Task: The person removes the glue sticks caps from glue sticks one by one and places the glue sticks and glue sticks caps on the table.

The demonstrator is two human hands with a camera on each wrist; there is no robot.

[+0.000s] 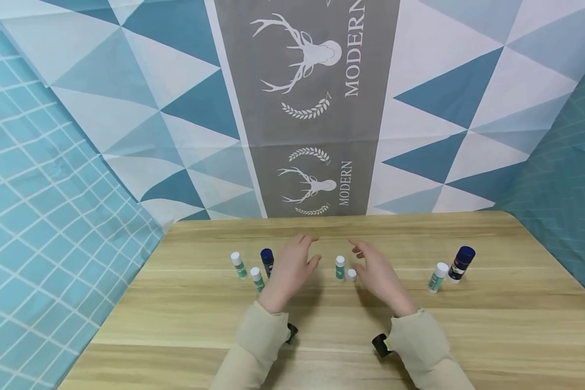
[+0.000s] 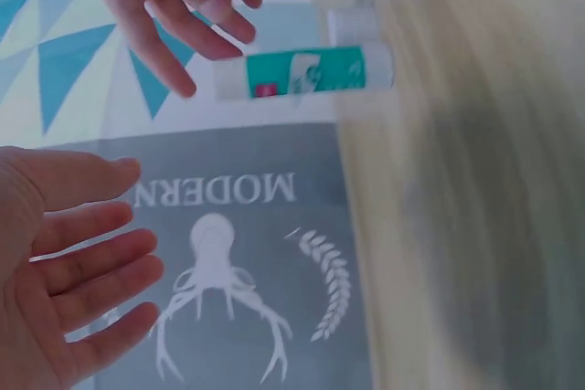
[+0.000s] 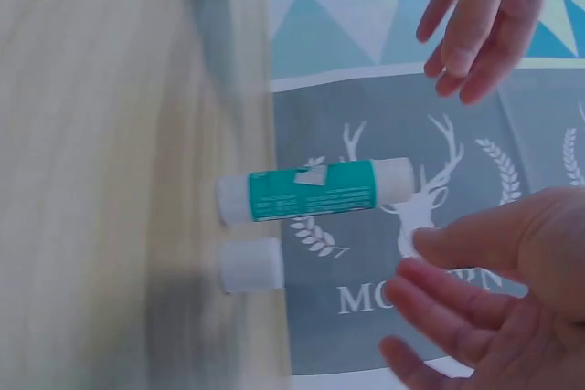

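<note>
Centrally in frame, the glue stick [image 1: 340,269] stood upright beside a cap [image 1: 352,275], presumably placed for reach from both sides; left hand [image 1: 292,266] and right hand [image 1: 377,273] held nothing, fingers loosely parted.

At twelve o'clock I face a cloth [image 1: 429,108] of blue and white triangles, a crease running across it. Down its middle goes a grey band [image 1: 312,131] with white deer heads [image 1: 324,53], leafy sprigs [image 1: 304,114] and MODERN lettered sideways. The nine o'clock wall [image 1: 34,200] is pale blue with white grid lines; the three o'clock wall [image 1: 563,173], teal. At six o'clock the wood-grained table [image 1: 526,325] catches soft light.
</note>
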